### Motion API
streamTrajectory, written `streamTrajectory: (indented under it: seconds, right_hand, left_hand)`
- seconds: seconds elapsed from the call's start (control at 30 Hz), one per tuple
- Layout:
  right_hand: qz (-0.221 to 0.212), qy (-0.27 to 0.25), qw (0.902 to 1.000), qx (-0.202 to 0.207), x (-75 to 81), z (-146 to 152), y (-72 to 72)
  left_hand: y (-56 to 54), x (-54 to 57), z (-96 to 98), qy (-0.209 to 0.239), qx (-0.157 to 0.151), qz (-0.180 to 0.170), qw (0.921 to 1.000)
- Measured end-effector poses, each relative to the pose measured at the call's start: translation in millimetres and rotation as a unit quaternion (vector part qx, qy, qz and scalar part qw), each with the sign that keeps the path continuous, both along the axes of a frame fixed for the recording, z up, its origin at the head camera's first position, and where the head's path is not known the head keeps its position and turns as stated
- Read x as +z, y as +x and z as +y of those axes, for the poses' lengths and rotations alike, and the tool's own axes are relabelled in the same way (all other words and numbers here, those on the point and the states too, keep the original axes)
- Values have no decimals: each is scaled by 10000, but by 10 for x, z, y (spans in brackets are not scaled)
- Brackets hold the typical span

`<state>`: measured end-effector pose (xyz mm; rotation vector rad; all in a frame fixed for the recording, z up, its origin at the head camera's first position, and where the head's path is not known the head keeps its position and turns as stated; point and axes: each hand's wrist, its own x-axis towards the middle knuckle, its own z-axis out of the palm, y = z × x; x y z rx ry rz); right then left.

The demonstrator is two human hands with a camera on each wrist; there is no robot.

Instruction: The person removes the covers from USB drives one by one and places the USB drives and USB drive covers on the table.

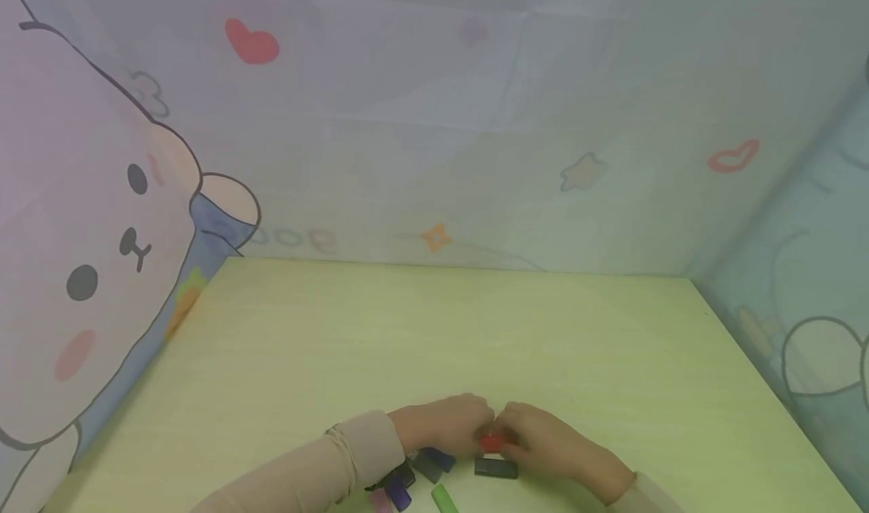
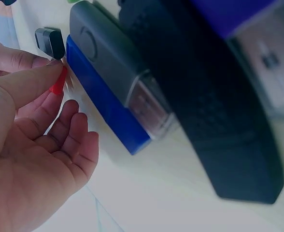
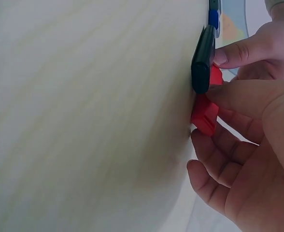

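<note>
A bright green plastic stick (image 1: 444, 499) and a purple oblong piece (image 1: 398, 494) lie nearest on the pale yellow-green, wood-grained table (image 1: 434, 332). Beyond, a grey oblong piece (image 2: 106, 50) sits beside a blue plastic bar (image 2: 101, 94); rightward lies a dark grey, round-ended block (image 1: 495, 468). Just past it, well in from the table's left, right and far edges, the left hand (image 1: 451, 421) and right hand (image 1: 543, 434) both pinch a small red plastic block (image 1: 493, 443) between thumb and fingers. A cartoon-printed cloth (image 1: 421, 158) hangs behind the far edge.
</note>
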<state>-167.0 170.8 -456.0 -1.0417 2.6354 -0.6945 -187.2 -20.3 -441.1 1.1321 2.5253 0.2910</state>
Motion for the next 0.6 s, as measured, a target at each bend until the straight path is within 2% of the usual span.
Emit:
streamTrajectory:
  seconds: [0.23, 0.6]
  right_hand:
    - [-180, 31, 9998, 40, 18, -2, -7]
    - [-196, -109, 9994, 246, 23, -19, -17]
  left_hand:
    - [1, -1, 21, 50, 159, -206, 9996]
    - [-17, -37, 17, 145, 269, -401, 9987]
